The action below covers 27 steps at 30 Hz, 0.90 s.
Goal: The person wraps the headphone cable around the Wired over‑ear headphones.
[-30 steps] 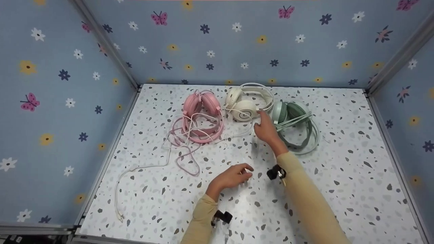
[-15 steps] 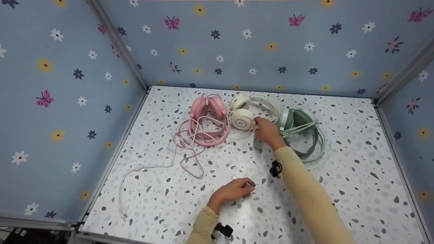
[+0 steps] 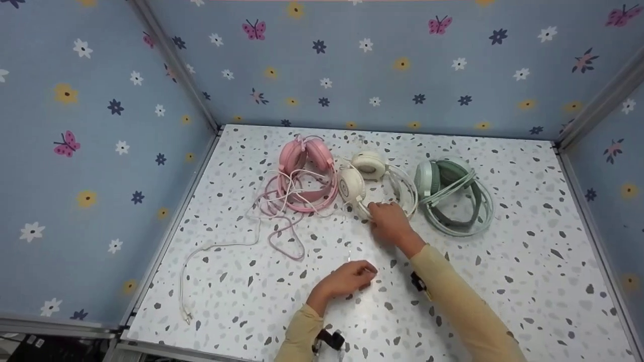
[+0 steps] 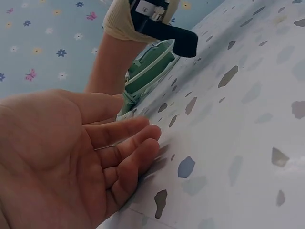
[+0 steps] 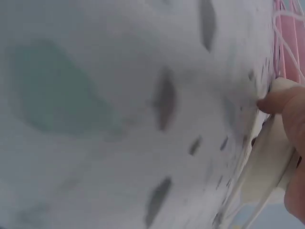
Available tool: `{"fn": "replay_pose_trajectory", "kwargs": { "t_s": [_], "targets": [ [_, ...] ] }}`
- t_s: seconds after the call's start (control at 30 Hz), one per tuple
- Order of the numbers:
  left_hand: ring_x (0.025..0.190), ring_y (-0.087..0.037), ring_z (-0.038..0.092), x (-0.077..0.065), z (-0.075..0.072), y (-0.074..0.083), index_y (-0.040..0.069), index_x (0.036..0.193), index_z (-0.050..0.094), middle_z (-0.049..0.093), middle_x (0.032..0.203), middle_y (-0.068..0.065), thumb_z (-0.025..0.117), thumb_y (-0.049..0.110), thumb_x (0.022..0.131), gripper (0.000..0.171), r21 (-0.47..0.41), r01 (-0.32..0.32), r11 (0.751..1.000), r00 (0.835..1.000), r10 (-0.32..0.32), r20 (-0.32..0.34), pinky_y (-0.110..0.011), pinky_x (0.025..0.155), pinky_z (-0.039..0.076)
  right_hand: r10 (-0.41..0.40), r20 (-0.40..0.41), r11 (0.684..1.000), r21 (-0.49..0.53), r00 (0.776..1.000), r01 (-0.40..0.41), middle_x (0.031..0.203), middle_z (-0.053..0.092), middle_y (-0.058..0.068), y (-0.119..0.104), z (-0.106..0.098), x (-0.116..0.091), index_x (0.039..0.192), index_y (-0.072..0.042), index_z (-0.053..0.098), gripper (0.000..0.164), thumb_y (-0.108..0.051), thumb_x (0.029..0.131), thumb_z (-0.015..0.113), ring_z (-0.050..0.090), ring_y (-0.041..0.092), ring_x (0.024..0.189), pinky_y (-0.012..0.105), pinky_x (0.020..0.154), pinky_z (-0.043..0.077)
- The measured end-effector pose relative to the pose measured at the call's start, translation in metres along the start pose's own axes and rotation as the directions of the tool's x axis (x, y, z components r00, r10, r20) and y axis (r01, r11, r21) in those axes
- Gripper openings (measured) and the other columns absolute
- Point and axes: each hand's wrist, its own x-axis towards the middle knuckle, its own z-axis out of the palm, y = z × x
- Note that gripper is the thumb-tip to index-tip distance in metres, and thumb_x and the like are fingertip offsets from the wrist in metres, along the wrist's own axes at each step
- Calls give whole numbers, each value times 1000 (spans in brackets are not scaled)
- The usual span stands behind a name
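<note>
Cream-white headphones (image 3: 351,186) lie in the middle of the back half of the table, ear cups to the left and headband to the right. My right hand (image 3: 392,224) grips the near side of their headband, just beside the near ear cup. In the right wrist view, my thumb and fingers (image 5: 293,112) close on the cream band (image 5: 267,162). My left hand (image 3: 347,280) rests low over the table nearer the front, palm turned sideways and fingers loosely bent, holding nothing; its relaxed fingers (image 4: 128,157) show in the left wrist view.
Pink headphones (image 3: 322,152) sit to the left, with tangled pink and white cords over them. A white cable (image 3: 216,246) runs to a plug (image 3: 187,317) at the front left. Green headphones (image 3: 426,182) with a bundled cord lie right. Patterned walls (image 3: 352,65) enclose the table.
My right hand has drawn toward the front, and the white headphones have turned, their headband swinging nearer to me. The left hand stays nearly in place. The head view has shifted slightly.
</note>
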Motion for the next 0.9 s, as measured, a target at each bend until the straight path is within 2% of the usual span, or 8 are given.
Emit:
{"fn": "replay_pose_trajectory", "kwargs": {
  "t_s": [0.07, 0.17, 0.4, 0.53, 0.63, 0.73, 0.83, 0.9],
  "targets": [
    [76, -11, 60, 0, -1, 0, 8, 119, 64, 65, 86, 0, 52, 27, 101, 29, -13, -1, 1000, 1000, 1, 7, -28, 75, 47, -45, 4, 999, 6, 999, 45, 71, 54, 7, -5, -3, -9, 94, -6, 51, 25, -5, 76, 68, 53, 31, 59, 46, 59, 43],
    [76, -14, 60, -2, -3, 1, 5, 119, 63, 65, 85, -4, 51, 25, 101, 29, -47, -3, 999, 1000, 4, 17, -27, 71, 47, -78, -45, 997, -9, 996, 78, 65, 51, 5, -9, -9, -23, 94, -7, 50, 29, -7, 72, 69, 48, 27, 51, 43, 49, 40],
    [72, -27, 61, -7, 0, -4, 1, 116, 63, 64, 84, -11, 51, 18, 102, 25, -173, -42, 984, 998, 34, -47, -27, 62, 48, -188, -210, 980, -104, 959, 169, 66, 53, 2, -11, -26, -48, 102, -9, 54, 28, -22, 82, 70, 51, 24, 52, 39, 50, 39],
    [74, -35, 60, -10, -4, 3, -3, 116, 62, 63, 86, -19, 49, 13, 103, 25, -196, -65, 978, 995, 50, -83, -28, 61, 47, -227, -318, 971, -142, 921, 190, 65, 53, 3, -9, -43, -53, 92, -8, 54, 35, -30, 80, 78, 53, 24, 54, 40, 51, 41],
    [78, -39, 60, -12, -8, 9, -5, 116, 61, 62, 88, -22, 47, 11, 103, 25, -214, -68, 974, 991, 42, -126, -29, 62, 46, -227, -364, 971, -161, 903, 179, 68, 57, 6, -8, -58, -55, 88, -7, 55, 33, -19, 74, 83, 55, 27, 60, 41, 56, 42],
    [80, -39, 60, -16, -11, 6, -5, 115, 61, 62, 86, -17, 48, 12, 103, 25, -249, -78, 965, 984, 35, -173, -35, 67, 50, -242, -439, 967, -185, 865, 177, 71, 60, 8, -8, -71, -56, 86, -7, 57, 24, -8, 71, 76, 56, 29, 65, 43, 59, 43],
    [79, -33, 60, -16, -14, -1, -5, 113, 61, 61, 82, -10, 48, 14, 103, 24, -279, -112, 954, 974, 50, -221, -44, 72, 51, -207, -550, 977, -155, 809, 145, 74, 61, 8, -4, -86, -59, 85, -7, 61, 21, -10, 69, 74, 55, 30, 65, 44, 59, 42],
    [77, -31, 60, -15, -19, 1, -6, 111, 61, 60, 81, -10, 48, 12, 103, 24, -290, -144, 946, 964, 68, -257, -46, 72, 51, -128, -606, 992, -84, 785, 97, 74, 60, 8, 0, -97, -61, 86, -7, 64, 21, -11, 68, 74, 52, 30, 66, 45, 61, 41]
  ]
}}
